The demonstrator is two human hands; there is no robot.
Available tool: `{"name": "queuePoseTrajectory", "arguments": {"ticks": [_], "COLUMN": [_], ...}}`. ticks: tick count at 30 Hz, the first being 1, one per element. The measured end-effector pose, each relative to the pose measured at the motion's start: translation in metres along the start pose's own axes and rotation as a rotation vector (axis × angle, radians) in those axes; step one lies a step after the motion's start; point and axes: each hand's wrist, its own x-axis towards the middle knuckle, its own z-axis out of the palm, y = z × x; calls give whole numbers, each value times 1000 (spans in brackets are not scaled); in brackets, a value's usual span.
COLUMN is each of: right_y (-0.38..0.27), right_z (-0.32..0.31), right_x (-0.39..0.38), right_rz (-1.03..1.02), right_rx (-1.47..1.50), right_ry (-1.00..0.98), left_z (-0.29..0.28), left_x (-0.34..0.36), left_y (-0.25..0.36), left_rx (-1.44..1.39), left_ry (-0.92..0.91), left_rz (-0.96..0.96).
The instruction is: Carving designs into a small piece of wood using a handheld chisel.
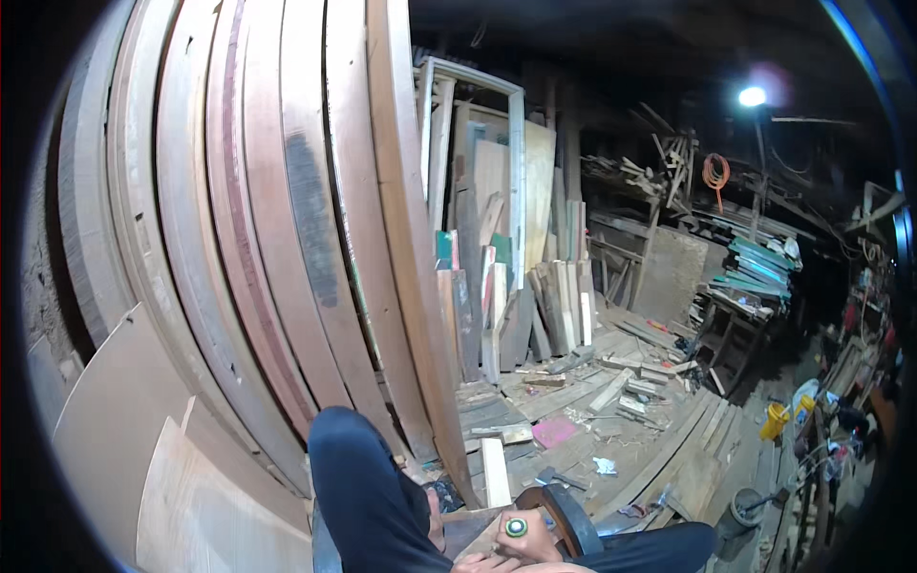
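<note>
Low in the view, my right hand is closed around an upright handle with a round green and white end. The tool's lower part is hidden, so its kind does not show. Just left of it, my left hand is partly cut off by the lower edge, its fingers bent against a brown wooden piece between my legs. A dark curved wooden part stands beside my right hand. A pale wood strip lies beyond the wooden piece.
Tall planks lean close on my left, with thin panels below. A hammer-like tool lies among offcuts on the board-covered floor. Ahead stands a pale frame. At right are a grey bucket and yellow containers.
</note>
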Motion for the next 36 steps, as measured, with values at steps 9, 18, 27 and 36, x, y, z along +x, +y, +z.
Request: {"name": "queuePoseTrajectory", "arguments": {"ticks": [9,18,27,36], "right_y": [-47,-36,-41,-15], "right_z": [-20,1,0,-13], "right_x": [-14,-2,-2,0], "right_rz": [-46,-88,-58,-1], "right_rx": [406,146,90,331], "right_ry": [151,135,49,36], "left_z": [-5,-7,-27,-27], "left_x": [11,15,19,30], "left_y": [4,3,8,14], "left_rx": [22,35,12,24], "left_ry": [-6,16,151,101], "left_rz": [-76,-9,-42,-51]}}
